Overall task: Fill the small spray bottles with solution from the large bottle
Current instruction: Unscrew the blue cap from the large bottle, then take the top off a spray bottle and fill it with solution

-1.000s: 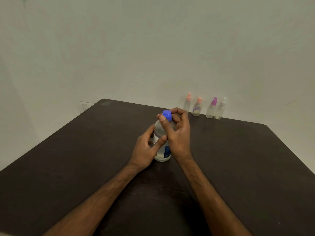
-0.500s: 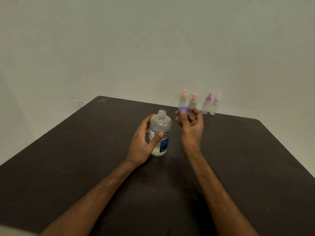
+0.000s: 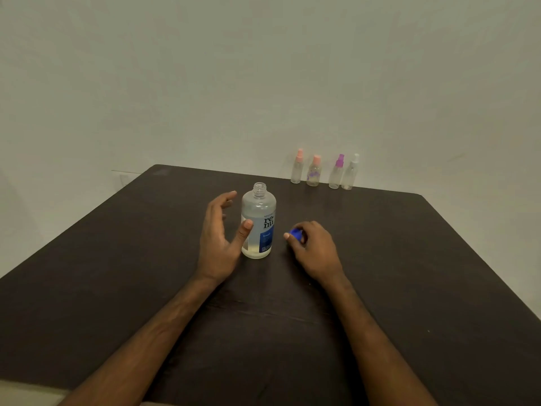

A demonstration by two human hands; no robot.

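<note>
Dark brown table [image 3: 117,288] with faint wood grain, plain pale wall [image 3: 205,83] behind, beige strip [image 3: 23,395] at lower left

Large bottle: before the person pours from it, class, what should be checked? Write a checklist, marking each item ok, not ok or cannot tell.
1. Large bottle uncapped: ok, its neck is open.
2. Bottle upright on the table: ok.
3. Right hand free: not ok, it pinches the blue cap down by the table.
4. Left hand gripping the bottle: not ok, it is open beside it, thumb at the label.
5. Spray bottles opened: not ok, all four wear their tops at the far edge.
6. Spray bottles empty: cannot tell.
</note>
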